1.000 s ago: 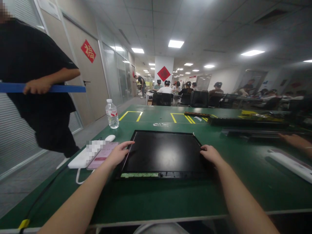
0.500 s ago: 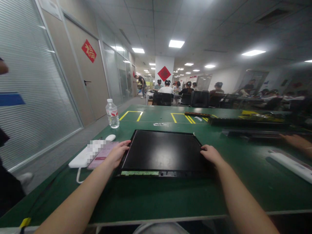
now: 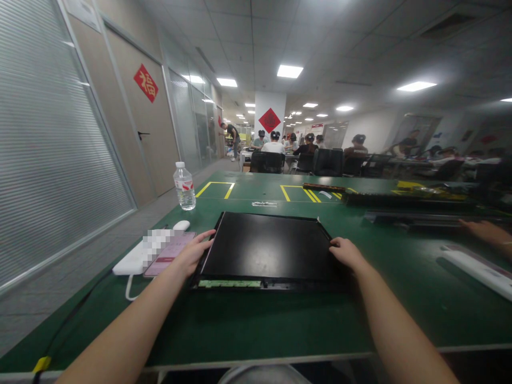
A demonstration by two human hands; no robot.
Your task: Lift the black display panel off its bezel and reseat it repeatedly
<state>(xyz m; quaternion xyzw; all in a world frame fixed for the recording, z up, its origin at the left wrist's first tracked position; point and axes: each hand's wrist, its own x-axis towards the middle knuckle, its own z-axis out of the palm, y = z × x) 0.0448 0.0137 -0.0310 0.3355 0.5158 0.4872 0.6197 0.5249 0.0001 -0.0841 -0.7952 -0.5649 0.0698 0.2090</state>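
Observation:
A black flat display panel [image 3: 268, 248] in a dark frame lies on the green table [image 3: 248, 330], with a strip of green circuit board [image 3: 230, 284] along its near edge. My left hand [image 3: 196, 252] grips the panel's left edge, its fingers on the frame near the far left part. At the right edge, my right hand [image 3: 346, 253] holds the frame with bent fingers. The undersides of both hands are hidden.
Left of the panel are a pink-screened phone [image 3: 170, 256], a white power strip [image 3: 132, 258], a white mouse [image 3: 181, 226] and a water bottle [image 3: 184, 186]. On the right lie a white bar [image 3: 480, 272], dark strips [image 3: 416, 218] and another person's hand [image 3: 486, 233].
The panel's left side has shifted very slightly under my left hand. The person at the far left edge has gone out of view.

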